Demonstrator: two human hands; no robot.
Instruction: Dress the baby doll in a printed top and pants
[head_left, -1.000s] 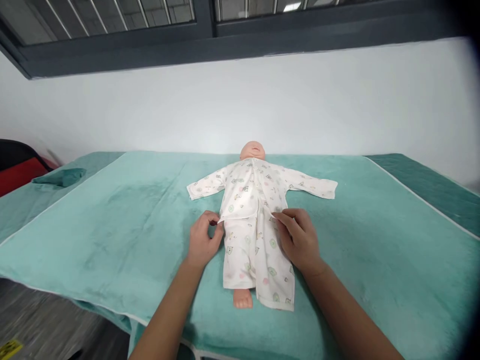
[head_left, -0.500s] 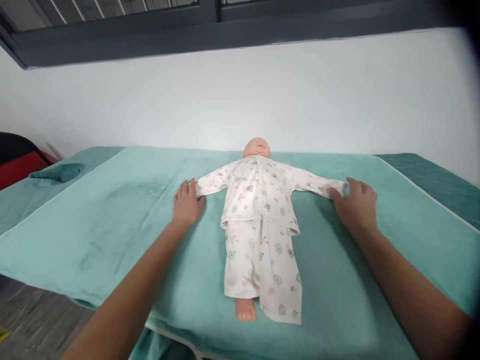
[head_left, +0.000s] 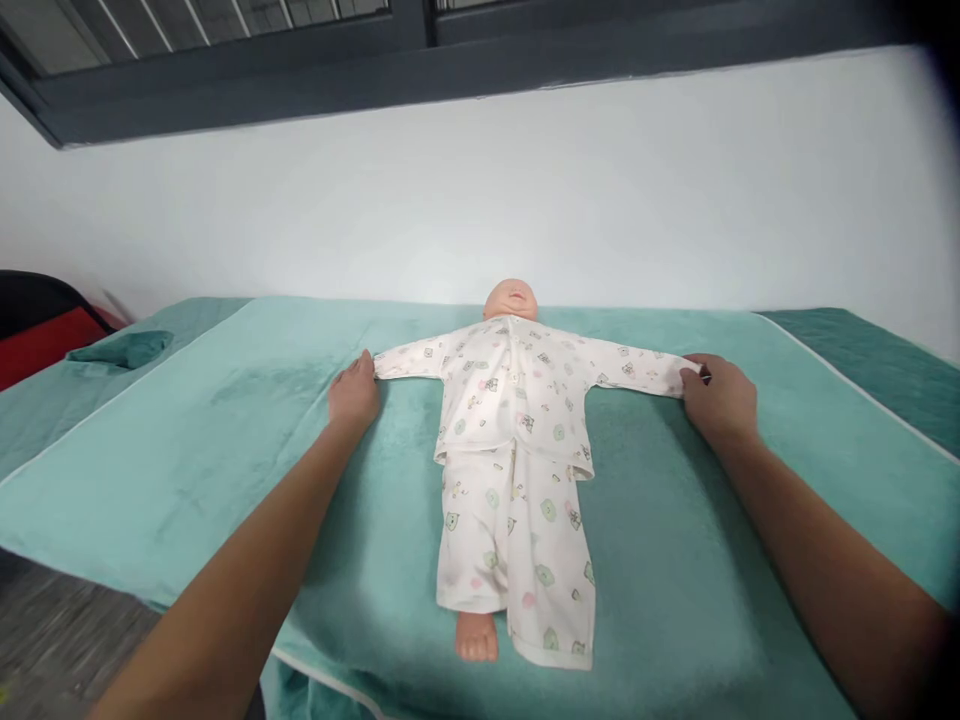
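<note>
The top (head_left: 480, 390) on the doll (head_left: 511, 297), laid face-up on the green cover (head_left: 225, 450), is held spread, its two-o'clock cuff (head_left: 673, 376) pinched in the nearly closed grip of the right hand (head_left: 723, 403) and its ten-o'clock cuff (head_left: 382, 366) touched by the left hand (head_left: 354, 395), whose finger gap cannot be told.

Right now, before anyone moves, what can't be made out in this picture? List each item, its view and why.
Head view: doll's hands, hidden by left sleeve and right sleeve.
Head view: left hand's grip, hidden by its own back.
Head view: doll's second foot, covered by longer trouser leg.
Head view: red-and-black thing, cut off by left edge.
Head view: window's top, cut off by top edge.
Head view: floor detail, blurred.
</note>
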